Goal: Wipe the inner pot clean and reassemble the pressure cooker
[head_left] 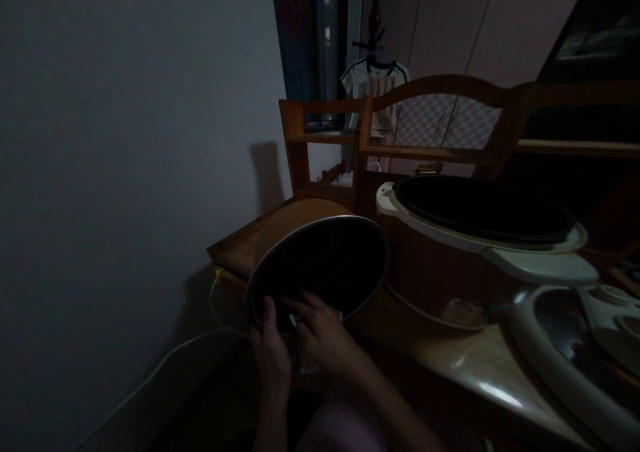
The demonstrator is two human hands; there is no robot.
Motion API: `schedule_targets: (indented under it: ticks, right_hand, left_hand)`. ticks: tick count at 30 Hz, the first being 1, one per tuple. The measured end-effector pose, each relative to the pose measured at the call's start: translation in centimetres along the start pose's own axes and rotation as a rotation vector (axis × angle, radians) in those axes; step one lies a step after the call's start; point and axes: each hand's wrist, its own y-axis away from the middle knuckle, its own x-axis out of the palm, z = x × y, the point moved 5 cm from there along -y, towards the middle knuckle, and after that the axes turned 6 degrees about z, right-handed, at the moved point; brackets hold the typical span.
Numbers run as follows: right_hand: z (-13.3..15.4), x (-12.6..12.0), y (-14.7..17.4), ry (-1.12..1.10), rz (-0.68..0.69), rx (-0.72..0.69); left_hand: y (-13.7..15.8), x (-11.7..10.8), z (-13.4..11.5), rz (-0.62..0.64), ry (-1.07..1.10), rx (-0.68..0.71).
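Observation:
A large cooking pot (320, 265) with a dark inside and a thin pale rim lies tilted, its mouth facing me. My left hand (273, 355) grips its near rim, with the thumb over the inside edge. At the near side of the mouth, my right hand (325, 335) reaches in with fingers bent. White bits of what looks like a cloth (310, 369) show around and under that hand. Dim light and blur hide its exact shape. To the right stands a wide cooker (440, 272) with white handles and a dark opening.
A white-rimmed lid with a clear window (530, 345) lies at the right edge of the table (480, 379). Behind is a wooden shelf frame (440, 85). A white cord (170, 355) runs along the wall (125, 139) on the left. Clothes (383, 99) hang at the back.

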Motion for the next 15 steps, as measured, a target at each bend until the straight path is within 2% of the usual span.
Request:
schedule_targets:
  ticks: [5, 8, 15]
  right_hand:
    - [-0.11, -0.10, 0.33, -0.056, -0.027, -0.034]
    - [-0.30, -0.09, 0.42, -0.069, -0.054, -0.048]
    - [-0.46, -0.12, 0.47, -0.088, -0.033, -0.068]
  left_hand:
    - [-0.36, -0.35, 1.02, -0.018, 0.046, 0.001]
    - [-0.32, -0.36, 0.66, -0.032, 0.017, 0.064]
    - [-0.32, -0.47, 0.74, -0.052, 0.018, 0.078]
